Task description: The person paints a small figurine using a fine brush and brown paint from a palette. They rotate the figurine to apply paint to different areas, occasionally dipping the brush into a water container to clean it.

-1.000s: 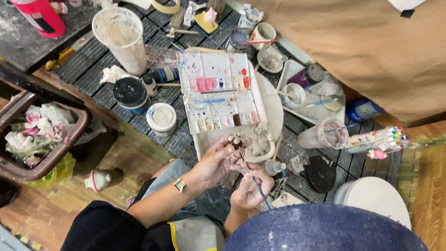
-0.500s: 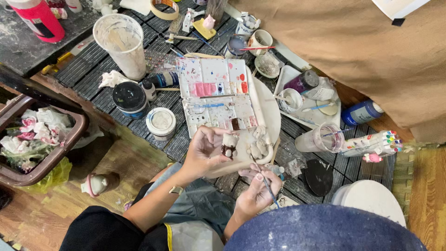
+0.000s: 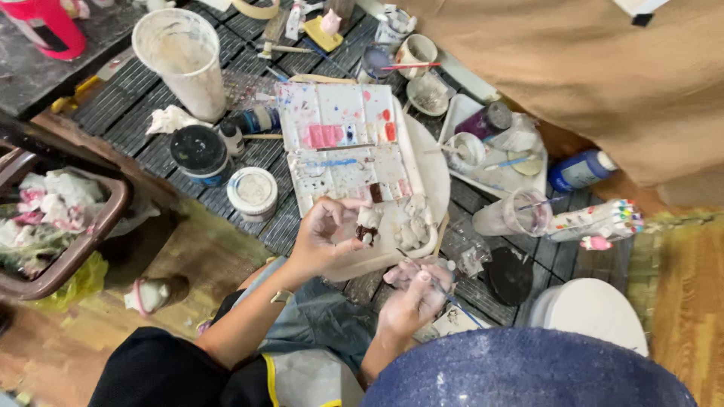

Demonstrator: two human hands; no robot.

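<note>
The left hand [image 3: 320, 237] gripped a small figurine [image 3: 368, 224]; the right hand [image 3: 411, 290] pinched a brush [image 3: 445, 295], best applied gently.

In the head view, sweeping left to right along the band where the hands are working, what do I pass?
Brown basket → white-lidded jar → left hand holding a small brown-and-white figurine → right hand with a thin brush → clear plastic cup → bundle of markers.
</note>
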